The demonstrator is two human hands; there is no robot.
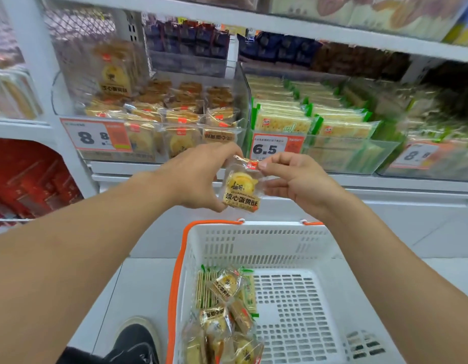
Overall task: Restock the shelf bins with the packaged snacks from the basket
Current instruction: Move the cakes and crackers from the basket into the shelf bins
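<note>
I have both hands on one egg-yolk pastry packet (242,185), held upright in the air above the basket (285,232) and in front of the shelf edge. My left hand (201,177) wraps the packet's left side, fingers curled behind it and the thumb down at its lower corner. My right hand (293,177) pinches the crimped top edge between thumb and forefinger, with the other fingers loosely bent beneath.

Just behind the packet stands the clear shelf bin (243,101) holding the same yellow pastries, its front carrying a price tag (96,135) reading 8.8. To its right sits a second clear bin (359,153) packed with green-edged cracker packs (340,119), tagged 6.5 (277,147).

Below, the white basket with an orange rim rests on the pale floor. Its near-left corner holds a small heap of loose snack packets (225,311), pastries lying over cracker packs. A dark shoe (137,342) shows just left of the basket.
</note>
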